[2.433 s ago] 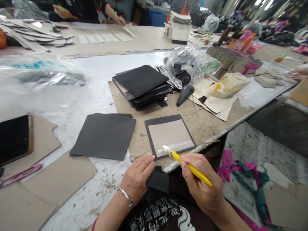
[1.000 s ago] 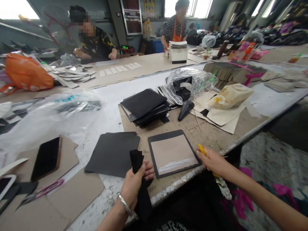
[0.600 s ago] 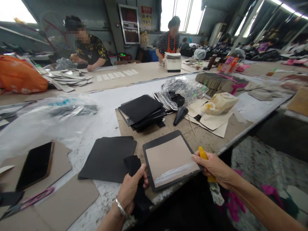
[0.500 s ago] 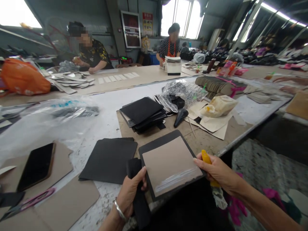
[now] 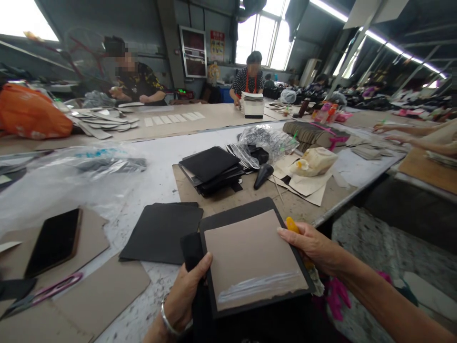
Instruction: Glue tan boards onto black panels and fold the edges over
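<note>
- Panel (image 5: 252, 255): at the centre, over the table's near edge; dark border, beige face; white streaks (image 5: 259, 286) run across the face near its six o'clock side.
- Left hand (image 5: 185, 290): at the panel's nine o'clock side; fingers closed, the thumb pressing the rim, with a black strip (image 5: 190, 247) gripped in the same hand; a bracelet (image 5: 166, 317) circles the wrist.
- Right hand (image 5: 312, 245): at the panel's three o'clock side; thumb upon the face, fingers gripping the edge; a brush (image 5: 292, 225) is held in the same hand, yellow handle upward, whitish end downward.
- Surroundings, with the panel as the dial's centre: black sheets (image 5: 160, 233) near ten o'clock; a black stack (image 5: 212, 164) at eleven; a dark cone (image 5: 263, 176) at twelve, lying on its side; a cream bottle (image 5: 317, 161) at one; a phone (image 5: 53, 243) and scissors (image 5: 53, 289) towards nine, well apart from the hands.
- Background: one co-worker (image 5: 143, 81) at eleven o'clock, another (image 5: 243, 81) at twelve, both across the tables.
</note>
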A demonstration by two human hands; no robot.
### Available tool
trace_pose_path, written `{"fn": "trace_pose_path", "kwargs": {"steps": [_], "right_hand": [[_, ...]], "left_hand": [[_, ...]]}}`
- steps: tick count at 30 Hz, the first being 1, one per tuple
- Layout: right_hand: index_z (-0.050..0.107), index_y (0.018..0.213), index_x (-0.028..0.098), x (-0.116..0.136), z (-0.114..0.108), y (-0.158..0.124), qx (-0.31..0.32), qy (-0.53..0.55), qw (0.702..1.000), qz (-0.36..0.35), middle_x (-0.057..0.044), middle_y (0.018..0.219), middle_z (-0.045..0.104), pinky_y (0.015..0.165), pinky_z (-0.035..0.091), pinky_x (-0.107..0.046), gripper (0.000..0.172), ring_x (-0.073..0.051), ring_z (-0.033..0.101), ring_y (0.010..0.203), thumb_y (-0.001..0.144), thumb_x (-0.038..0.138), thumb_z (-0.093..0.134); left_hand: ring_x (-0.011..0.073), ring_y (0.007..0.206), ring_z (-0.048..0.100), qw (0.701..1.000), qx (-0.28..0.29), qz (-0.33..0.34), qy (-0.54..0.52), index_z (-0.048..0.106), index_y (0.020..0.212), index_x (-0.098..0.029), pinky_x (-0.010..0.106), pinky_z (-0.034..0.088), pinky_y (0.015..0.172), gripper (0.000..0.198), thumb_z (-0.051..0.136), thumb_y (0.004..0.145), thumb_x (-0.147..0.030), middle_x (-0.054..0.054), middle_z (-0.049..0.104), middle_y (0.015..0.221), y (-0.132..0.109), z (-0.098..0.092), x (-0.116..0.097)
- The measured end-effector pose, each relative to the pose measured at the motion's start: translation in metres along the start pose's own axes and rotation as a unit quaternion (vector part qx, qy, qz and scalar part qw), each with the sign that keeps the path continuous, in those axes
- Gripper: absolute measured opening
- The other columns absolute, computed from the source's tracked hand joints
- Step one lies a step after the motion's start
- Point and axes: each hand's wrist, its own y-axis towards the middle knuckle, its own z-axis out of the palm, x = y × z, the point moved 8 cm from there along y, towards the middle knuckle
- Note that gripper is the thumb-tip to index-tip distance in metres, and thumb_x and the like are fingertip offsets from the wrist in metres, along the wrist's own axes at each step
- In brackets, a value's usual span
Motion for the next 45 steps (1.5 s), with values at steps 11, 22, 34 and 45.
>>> {"fn": "trace_pose_path", "kwargs": {"steps": [11, 22, 34, 45], "right_hand": [[0.057, 0.076, 0.017, 0.005, -0.004, -0.009, -0.045, -0.095, 0.994, -0.039, -0.001, 0.067, 0.062, 0.048, 0.043, -0.022, 0.034, -0.013, 0.055, 0.056, 0.075, 0.051, 0.055], [0.056, 0.078, 0.015, -0.021, -0.004, 0.008, -0.044, 0.018, 0.998, 0.028, -0.001, 0.062, 0.060, 0.043, 0.041, -0.022, 0.039, -0.012, 0.053, 0.048, 0.065, 0.050, 0.066], [0.057, 0.075, 0.016, -0.022, -0.013, 0.045, -0.047, -0.095, 0.994, -0.004, 0.002, 0.062, 0.058, 0.046, 0.036, -0.020, 0.026, -0.009, 0.049, 0.052, 0.073, 0.042, 0.057], [0.054, 0.071, 0.018, 0.005, -0.031, 0.076, -0.064, -0.243, 0.964, -0.092, -0.002, 0.067, 0.059, 0.057, 0.039, -0.024, 0.025, -0.014, 0.053, 0.062, 0.080, 0.040, 0.046]], "left_hand": [[0.0237, 0.070, 0.066, 0.998, 0.028, 0.055, -0.017, 0.061, 0.096, -0.015, 0.032, 0.055, 0.060, 0.044, 0.075, 0.061, -0.038, 0.007, 0.069, 0.078, -0.007, 0.008, -0.004], [0.0117, 0.045, 0.053, 0.998, -0.014, 0.062, 0.030, 0.060, 0.082, -0.014, 0.023, 0.045, 0.044, 0.043, 0.075, 0.056, -0.045, -0.001, 0.059, 0.055, -0.002, -0.001, -0.009], [0.0059, 0.039, 0.040, 0.990, -0.028, 0.041, 0.131, 0.055, 0.057, -0.013, 0.018, 0.031, 0.039, 0.039, 0.079, 0.047, -0.042, -0.004, 0.048, 0.043, 0.030, -0.003, -0.012], [0.0051, 0.040, 0.037, 0.984, -0.046, 0.062, 0.162, 0.053, 0.058, -0.013, 0.018, 0.029, 0.040, 0.040, 0.075, 0.049, -0.045, -0.004, 0.047, 0.044, 0.054, 0.015, -0.021]]}}
